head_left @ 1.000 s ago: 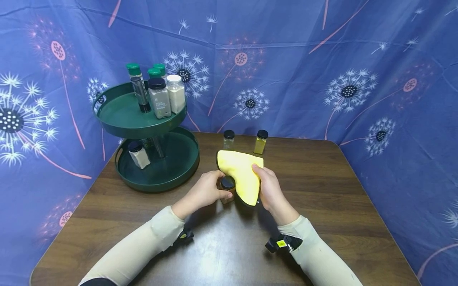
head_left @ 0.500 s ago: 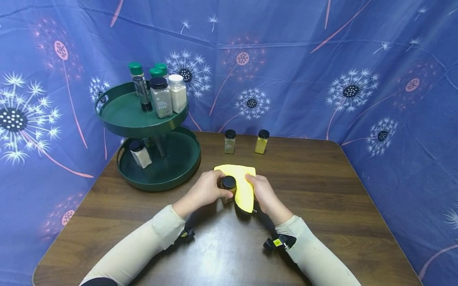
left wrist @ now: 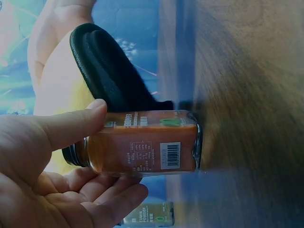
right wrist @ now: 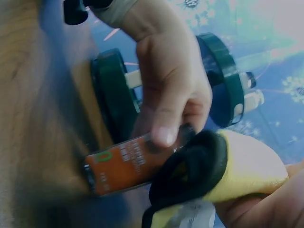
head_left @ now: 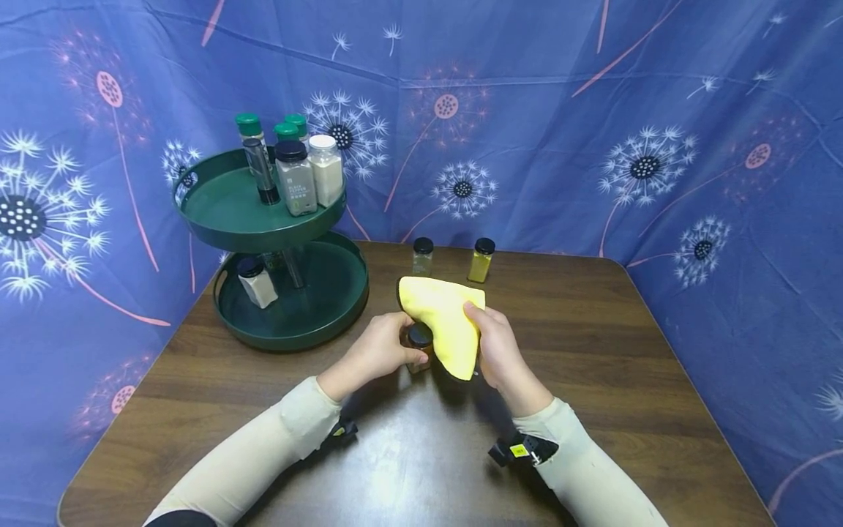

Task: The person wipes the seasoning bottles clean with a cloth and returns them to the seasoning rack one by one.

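Note:
A glass spice jar [left wrist: 147, 147] of orange-red powder, with a black lid, stands upright near the middle of the table. My left hand [head_left: 375, 351] grips it from the left, thumb on the near side and fingers behind. On the other side, my right hand [head_left: 500, 355] pinches a folded yellow cloth [head_left: 444, 322] with the thumb on top. The cloth bends around the jar's upper right side. Its black edging [right wrist: 216, 161] curls beside the jar, and a white tag [right wrist: 197, 214] hangs from it in the right wrist view.
Behind the cloth stand a black-lidded cumin powder jar [head_left: 423, 252] and a jar of yellow powder [head_left: 481, 263]. A green two-tier tray stand [head_left: 323, 296] is at the left, with several jars and shakers above and a white-powder jar [head_left: 257, 284] below.
The cloth and my right hand dipped toward the near side of the jar half a second ago, then rose back up and away. My left hand stays on the jar.

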Demonstrator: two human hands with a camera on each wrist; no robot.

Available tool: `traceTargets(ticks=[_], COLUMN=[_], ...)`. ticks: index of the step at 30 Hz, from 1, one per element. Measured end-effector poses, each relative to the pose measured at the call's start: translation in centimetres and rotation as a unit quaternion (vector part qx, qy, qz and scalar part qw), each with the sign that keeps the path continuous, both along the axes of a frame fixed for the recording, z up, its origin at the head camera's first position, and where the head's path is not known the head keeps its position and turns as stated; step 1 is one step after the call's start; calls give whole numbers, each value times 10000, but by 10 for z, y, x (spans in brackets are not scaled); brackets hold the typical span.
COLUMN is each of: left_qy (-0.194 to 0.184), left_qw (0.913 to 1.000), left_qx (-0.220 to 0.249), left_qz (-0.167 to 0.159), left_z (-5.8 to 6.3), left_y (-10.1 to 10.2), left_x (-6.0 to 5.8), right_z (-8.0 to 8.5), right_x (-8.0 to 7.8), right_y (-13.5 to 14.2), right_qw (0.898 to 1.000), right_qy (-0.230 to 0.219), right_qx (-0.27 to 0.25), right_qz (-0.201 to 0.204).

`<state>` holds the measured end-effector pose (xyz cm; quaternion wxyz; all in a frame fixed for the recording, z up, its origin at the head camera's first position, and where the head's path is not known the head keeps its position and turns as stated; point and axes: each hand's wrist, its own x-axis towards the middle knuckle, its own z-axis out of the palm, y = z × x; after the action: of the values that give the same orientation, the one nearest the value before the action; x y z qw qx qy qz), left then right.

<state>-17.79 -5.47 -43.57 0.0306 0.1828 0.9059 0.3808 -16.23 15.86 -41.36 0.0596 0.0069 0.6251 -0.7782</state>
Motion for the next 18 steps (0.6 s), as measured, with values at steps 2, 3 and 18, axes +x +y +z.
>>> traceTargets(ticks=[2,3,18], left_qy=[27,30,-41], left_qw=[10000,9999,9999], left_qx=[-67,-97,-123], left_qz=[19,26,-47], left_z=[0,0,2], left_y=[0,0,0], left_x=[0,0,0], right_z=[-6,-11,-15], right_x=[-3,-5,-3], right_y=[0,-1,-5], right_qw=[9998,9994,9979], right_qy=[-169,-274,-334], right_qx=[103,225,548], right_qz=[41,52,-66])
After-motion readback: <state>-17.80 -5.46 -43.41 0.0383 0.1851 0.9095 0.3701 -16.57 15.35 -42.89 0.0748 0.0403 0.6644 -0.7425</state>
